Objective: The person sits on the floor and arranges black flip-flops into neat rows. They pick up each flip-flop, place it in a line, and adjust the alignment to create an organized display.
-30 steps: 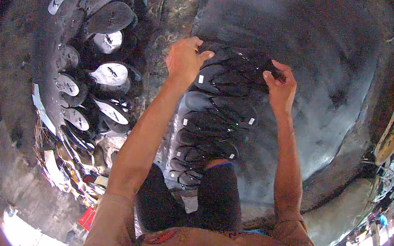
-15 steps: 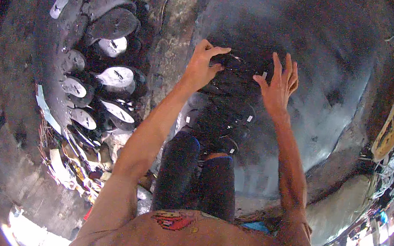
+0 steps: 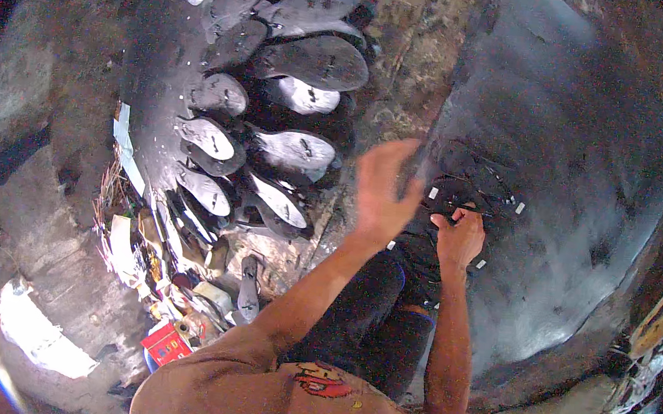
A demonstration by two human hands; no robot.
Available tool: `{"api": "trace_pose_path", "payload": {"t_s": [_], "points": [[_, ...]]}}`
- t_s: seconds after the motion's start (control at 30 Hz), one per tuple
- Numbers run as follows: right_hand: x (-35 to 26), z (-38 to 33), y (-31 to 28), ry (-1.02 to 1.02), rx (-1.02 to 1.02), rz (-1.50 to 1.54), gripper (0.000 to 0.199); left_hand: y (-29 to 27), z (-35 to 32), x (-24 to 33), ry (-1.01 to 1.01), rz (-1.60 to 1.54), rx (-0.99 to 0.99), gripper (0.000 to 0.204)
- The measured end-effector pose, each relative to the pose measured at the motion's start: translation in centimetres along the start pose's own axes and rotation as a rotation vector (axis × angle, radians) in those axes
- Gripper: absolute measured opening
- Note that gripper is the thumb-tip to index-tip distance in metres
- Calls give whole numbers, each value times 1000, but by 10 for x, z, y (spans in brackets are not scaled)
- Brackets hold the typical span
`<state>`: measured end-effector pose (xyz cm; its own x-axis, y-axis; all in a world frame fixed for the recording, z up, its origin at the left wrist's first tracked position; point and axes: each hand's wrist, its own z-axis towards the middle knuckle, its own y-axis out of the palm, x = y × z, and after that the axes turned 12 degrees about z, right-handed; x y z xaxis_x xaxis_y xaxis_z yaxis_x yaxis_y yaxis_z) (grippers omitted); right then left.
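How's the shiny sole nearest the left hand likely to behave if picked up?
The shiny sole probably won't roll: it's broad and flattish. It looks thin, so it may flex. Its bright sheen hints at a slippery surface.

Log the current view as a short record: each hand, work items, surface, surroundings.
left_hand: left hand, motion-blurred, thumb apart from fingers, nothing visible in it
right_hand: right hand, fingers bent at the dark strapped pieces; grip unclear
tags: small white tags among those pieces
surface: dark grey sheet
left_side: overlapping sole-shaped pieces, grey and black
lower_left: red box
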<state>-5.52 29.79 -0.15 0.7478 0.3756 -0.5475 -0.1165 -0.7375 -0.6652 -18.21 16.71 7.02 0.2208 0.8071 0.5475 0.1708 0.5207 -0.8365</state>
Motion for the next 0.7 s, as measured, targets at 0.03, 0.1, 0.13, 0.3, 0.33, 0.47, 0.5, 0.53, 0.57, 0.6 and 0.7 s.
{"api": "trace_pose_path", "payload": {"t_s": [0.03,0.1,0.13,0.3,0.33,0.47,0.5,0.53,0.57,0.6,0.7], "points": [[-1,-1,-3,50,-57,-22,43,-27,-6,-12,-79,83,91,70],[-7,13,-12,13,-103,-26,46,-69,-7,-32,-181,236,126,70],[1,11,-12,-50,-110,-16,48,-89,2,-34,-151,233,149,69],[10,3,-16,-271,-225,6,63,-112,65,-30,73,319,187,76],[3,1,-15,-284,-228,-39,66,-104,78,-27,110,410,196,76],[1,5,-6,-500,-192,-35,61,-75,147,-58,233,739,293,69],[15,-4,-8,-514,-173,3,59,-69,147,-65,258,781,302,67],[12,-7,-27,-486,-273,45,48,-84,147,-55,151,713,234,62],[11,-12,-43,-417,-301,176,42,-100,150,-45,69,615,155,59],[1,-19,-51,-364,-322,321,37,-116,143,-59,334,626,548,50],[-22,-26,-108,-118,-364,561,32,-160,109,-6,-29,453,608,35]]}}
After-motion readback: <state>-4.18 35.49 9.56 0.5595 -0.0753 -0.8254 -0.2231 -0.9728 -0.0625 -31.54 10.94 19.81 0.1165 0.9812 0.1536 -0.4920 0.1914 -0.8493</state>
